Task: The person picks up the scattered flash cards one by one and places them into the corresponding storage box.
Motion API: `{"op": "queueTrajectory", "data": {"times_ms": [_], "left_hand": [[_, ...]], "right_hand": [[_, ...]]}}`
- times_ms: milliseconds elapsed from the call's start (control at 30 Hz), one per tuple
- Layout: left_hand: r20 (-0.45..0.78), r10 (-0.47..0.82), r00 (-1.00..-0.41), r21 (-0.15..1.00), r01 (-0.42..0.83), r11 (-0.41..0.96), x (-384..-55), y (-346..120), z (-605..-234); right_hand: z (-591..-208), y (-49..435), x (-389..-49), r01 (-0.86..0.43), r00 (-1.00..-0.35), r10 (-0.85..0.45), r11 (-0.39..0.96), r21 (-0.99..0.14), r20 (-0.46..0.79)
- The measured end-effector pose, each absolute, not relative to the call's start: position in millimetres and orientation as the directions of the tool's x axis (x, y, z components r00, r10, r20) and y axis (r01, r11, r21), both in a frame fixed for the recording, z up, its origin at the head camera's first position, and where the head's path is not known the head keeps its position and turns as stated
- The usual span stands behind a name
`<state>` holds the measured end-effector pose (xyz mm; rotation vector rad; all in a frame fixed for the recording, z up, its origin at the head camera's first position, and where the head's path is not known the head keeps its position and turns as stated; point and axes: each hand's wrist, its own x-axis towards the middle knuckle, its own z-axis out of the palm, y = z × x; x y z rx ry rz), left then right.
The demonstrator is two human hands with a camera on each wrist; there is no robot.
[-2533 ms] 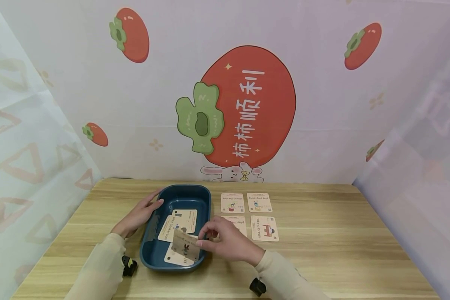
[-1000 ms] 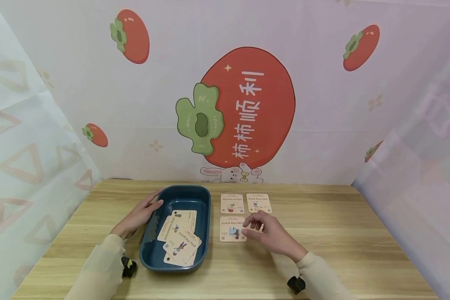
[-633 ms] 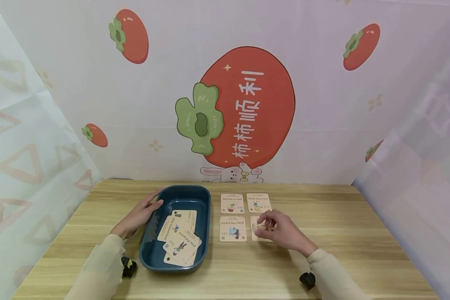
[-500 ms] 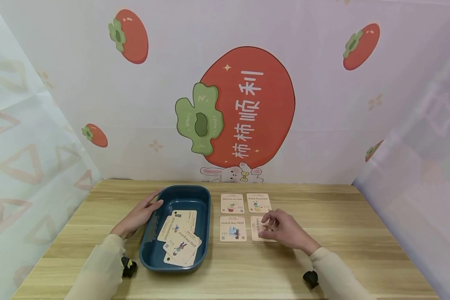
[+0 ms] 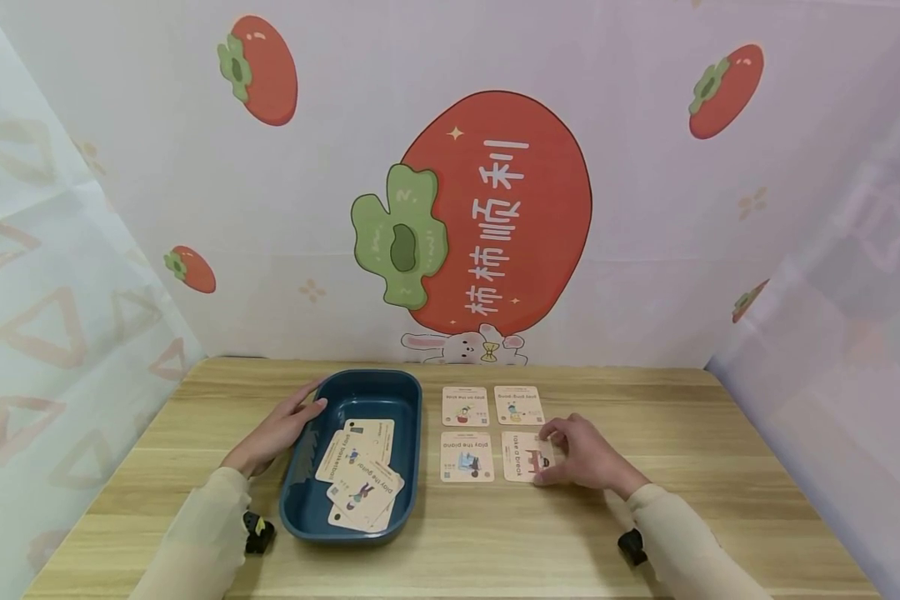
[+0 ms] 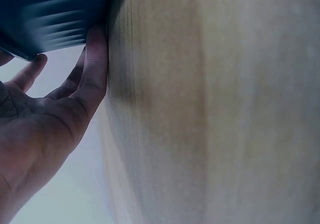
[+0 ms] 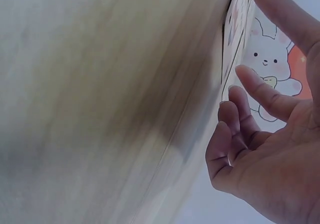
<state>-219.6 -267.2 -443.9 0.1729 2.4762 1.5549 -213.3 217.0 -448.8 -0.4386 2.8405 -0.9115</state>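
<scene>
My left hand (image 5: 279, 427) holds the left rim of a deep blue plastic bin (image 5: 412, 500), its thumb over the rim; the left wrist view has fingers (image 6: 95, 74) against the ribbed outer wall (image 6: 55, 19). My right hand (image 5: 587, 457) is at the right edge of the "take a break" card (image 5: 521, 458), which lies flat on the table. Thumb and index finger are spread at that card's two right corners, and in the right wrist view the other fingers (image 7: 229, 119) curl loosely. Inside the bin, a "play the guitar" card (image 5: 366, 490) lies on several overlapping cards.
Three other cards lie flat beside it: "play the piano" (image 5: 467, 457), "play on the slide" (image 5: 465, 407) and a ping-pong card (image 5: 518, 406). A printed persimmon cloth (image 5: 630, 275) hangs behind the wooden table (image 5: 682, 467).
The guitar card, pinched over the bin earlier, now lies inside it. My right hand has moved right, past the piano card, to the "take a break" card's right edge. My left hand has stayed put.
</scene>
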Motion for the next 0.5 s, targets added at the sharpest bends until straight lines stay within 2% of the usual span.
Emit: {"op": "queueTrajectory", "data": {"times_ms": [500], "left_hand": [[-0.114, 0.218, -0.969, 0.902, -0.009, 0.432, -221.2, -268.9, -445.0]], "right_hand": [[-452.0, 221.0, -217.5, -0.215, -0.954, -0.295, 0.806, -0.551, -0.059]]}}
